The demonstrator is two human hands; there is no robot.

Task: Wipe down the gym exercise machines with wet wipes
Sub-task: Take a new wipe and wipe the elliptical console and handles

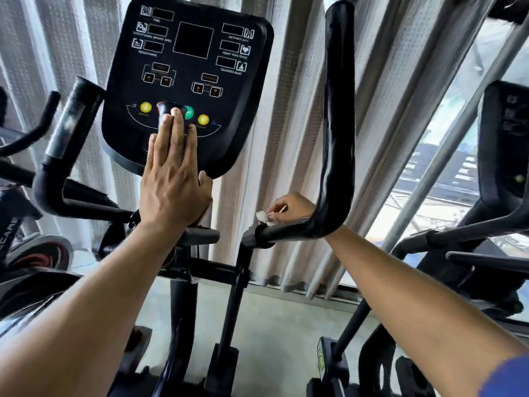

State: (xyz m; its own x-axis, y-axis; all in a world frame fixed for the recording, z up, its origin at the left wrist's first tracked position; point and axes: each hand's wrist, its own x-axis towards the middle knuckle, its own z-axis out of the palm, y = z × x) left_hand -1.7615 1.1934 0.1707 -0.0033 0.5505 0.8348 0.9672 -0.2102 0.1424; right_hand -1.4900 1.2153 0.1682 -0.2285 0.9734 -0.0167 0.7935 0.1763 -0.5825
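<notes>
A black exercise machine stands in front of me with a console panel (189,67) carrying dark displays and yellow and green buttons. My left hand (174,179) lies flat against the lower part of the console, fingers straight, fingertips near the middle buttons. The machine's right handlebar (337,110) rises black and curved at centre right. My right hand (289,209) is behind its lower bend and pinches a small crumpled white wet wipe (262,216) against the bar. The left handlebar (71,133) stands at the left.
Another black machine (503,156) with its own console stands at the right, and a spin bike with a red-ringed flywheel (37,253) at the left. Grey perforated curtains (286,124) hang behind. Grey floor (272,325) shows below the frame.
</notes>
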